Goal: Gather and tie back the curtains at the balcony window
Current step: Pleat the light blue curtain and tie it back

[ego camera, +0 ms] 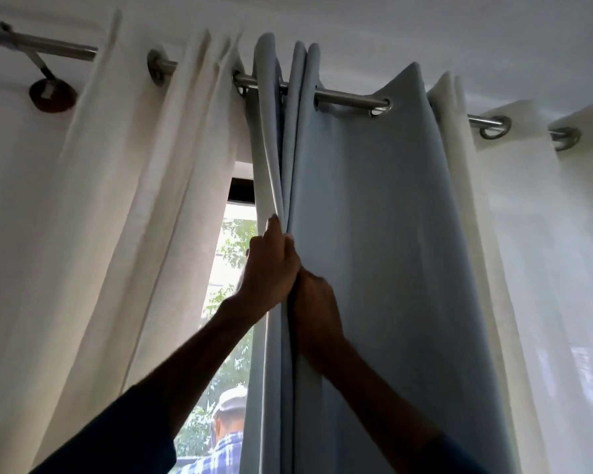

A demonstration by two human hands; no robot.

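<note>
- We see the grey curtain (374, 234) hanging from the metal rod (343, 97), its folds running top to bottom, bunched toward its left edge.
- Our left hand (271, 268) closes its fingers round the gathered folds.
- Our right hand (317, 313) presses just below; its fingers seem wrapped behind the cloth.
- A white curtain (117, 200) hangs left.

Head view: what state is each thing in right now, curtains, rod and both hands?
Grey-blue curtain: partly bunched, not tied.
White curtain: hanging, pulled aside from a gap.
Curtain rod: mounted, threaded through eyelets.
Left hand: closed on the folds.
Right hand: pressed on the folds.
</note>
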